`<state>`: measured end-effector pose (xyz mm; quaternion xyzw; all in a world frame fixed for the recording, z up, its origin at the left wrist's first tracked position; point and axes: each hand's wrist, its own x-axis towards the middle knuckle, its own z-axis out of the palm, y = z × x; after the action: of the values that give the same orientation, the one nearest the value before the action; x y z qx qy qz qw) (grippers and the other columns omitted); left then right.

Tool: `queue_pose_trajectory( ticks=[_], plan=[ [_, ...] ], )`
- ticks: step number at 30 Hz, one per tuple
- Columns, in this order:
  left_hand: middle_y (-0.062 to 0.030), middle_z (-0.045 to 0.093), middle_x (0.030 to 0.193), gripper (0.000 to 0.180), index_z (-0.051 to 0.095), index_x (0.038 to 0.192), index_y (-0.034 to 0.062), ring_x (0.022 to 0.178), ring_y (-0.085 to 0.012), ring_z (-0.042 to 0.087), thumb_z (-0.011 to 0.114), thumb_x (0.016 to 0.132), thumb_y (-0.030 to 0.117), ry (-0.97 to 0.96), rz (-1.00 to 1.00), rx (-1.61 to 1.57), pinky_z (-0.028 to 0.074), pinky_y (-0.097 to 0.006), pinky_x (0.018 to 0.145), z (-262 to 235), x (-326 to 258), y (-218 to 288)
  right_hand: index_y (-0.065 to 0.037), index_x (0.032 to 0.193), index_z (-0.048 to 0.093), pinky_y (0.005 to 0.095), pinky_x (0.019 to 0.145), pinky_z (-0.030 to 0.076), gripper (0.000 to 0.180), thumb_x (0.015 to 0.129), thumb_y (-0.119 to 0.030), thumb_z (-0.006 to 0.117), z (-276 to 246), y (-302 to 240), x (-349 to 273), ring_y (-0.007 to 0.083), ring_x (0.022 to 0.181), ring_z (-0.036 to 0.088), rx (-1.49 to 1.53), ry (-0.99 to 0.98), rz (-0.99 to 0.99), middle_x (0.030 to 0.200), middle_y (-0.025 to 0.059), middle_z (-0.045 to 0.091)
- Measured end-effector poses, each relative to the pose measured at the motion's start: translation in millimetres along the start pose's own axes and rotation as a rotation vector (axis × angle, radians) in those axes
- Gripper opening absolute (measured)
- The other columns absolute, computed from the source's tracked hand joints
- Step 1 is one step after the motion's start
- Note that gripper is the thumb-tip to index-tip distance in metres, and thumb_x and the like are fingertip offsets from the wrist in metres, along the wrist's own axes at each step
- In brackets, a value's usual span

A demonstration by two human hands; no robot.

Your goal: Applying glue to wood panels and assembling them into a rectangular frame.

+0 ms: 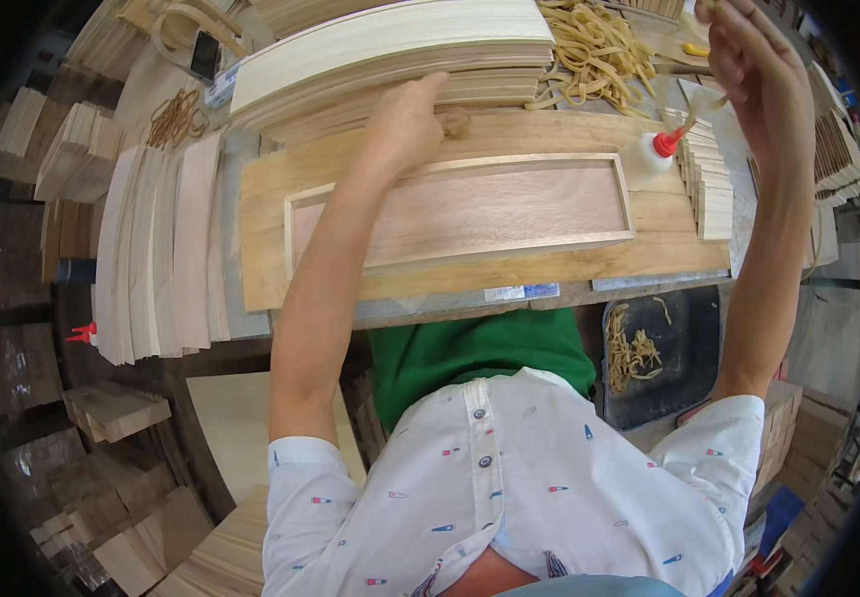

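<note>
A shallow wooden tray (460,211), rectangular with a pale raised rim and nothing inside it, lies on a broad board (470,267) across the work surface (450,303). The person's left hand (405,124) reaches past the tray's far rim, fingers (428,92) curled together against the edge of a tall stack of pale wood slats (390,45); whether they pinch anything cannot be told. The right hand (758,70) is raised at the upper right, fingers loosely bent, a thin pale strip (703,101) hanging just beneath it; the grip itself is not clear. A white glue bottle with a red nozzle (647,157) lies just beside the tray's right end, and short slats (713,184) are stacked upright next to it. A heap of tan rubber bands (594,50) sits behind. Below the surface's near edge a dark bin (683,383) holds more bands. Upright slat bundles (166,254) crowd the left side, leaving the board's near strip open.
</note>
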<state>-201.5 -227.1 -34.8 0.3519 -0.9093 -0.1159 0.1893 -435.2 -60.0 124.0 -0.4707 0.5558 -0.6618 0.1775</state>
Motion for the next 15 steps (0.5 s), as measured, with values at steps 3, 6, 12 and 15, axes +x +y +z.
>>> queue_pose_trajectory(
  ticks=[3, 6, 12, 15],
  plan=[
    [-0.0115, 0.061, 0.114, 0.048, 0.049, 0.129, 0.0011, 0.098, -0.0180, 0.061, 0.059, 0.082, 0.006, -0.069, -0.128, -0.490, 0.049, -0.030, 0.084, -59, -17, 46, 0.001, 0.112, 0.061, 0.0168, 0.048, 0.036, 0.028, 0.086, -0.007, 0.056, -7, 7, -31, 0.0022, 0.054, 0.046, 0.051, -0.230, 0.162, 0.078, 0.0007, 0.062],
    [-0.0087, 0.056, 0.122, 0.051, 0.046, 0.133, 0.0027, 0.101, -0.0184, 0.060, 0.060, 0.084, 0.006, 0.017, 0.105, -0.957, 0.049, -0.029, 0.084, -76, -58, 80, 0.004, 0.122, 0.052, 0.0143, 0.044, 0.029, 0.036, 0.088, -0.008, 0.055, 31, 0, -71, 0.0012, 0.050, 0.037, 0.071, -0.456, 0.252, 0.082, 0.0038, 0.059],
    [-0.0124, 0.061, 0.106, 0.045, 0.048, 0.125, 0.0002, 0.088, -0.0188, 0.064, 0.063, 0.085, 0.013, -0.522, -0.324, -1.586, 0.052, -0.033, 0.076, -82, -96, 79, 0.005, 0.120, 0.053, 0.0155, 0.042, 0.028, 0.036, 0.087, -0.008, 0.057, 44, 27, -108, 0.0024, 0.048, 0.038, 0.431, -0.598, 0.478, 0.072, 0.0029, 0.056],
    [-0.0132, 0.063, 0.094, 0.039, 0.050, 0.118, -0.0034, 0.066, -0.0173, 0.060, 0.061, 0.082, 0.003, -0.045, -0.284, -1.788, 0.051, -0.030, 0.062, -82, -148, 25, 0.003, 0.115, 0.056, 0.0165, 0.043, 0.028, 0.034, 0.084, -0.011, 0.063, 4, 52, -128, 0.0023, 0.047, 0.037, 0.152, -0.687, 0.432, 0.069, -0.0013, 0.053]
  ],
)
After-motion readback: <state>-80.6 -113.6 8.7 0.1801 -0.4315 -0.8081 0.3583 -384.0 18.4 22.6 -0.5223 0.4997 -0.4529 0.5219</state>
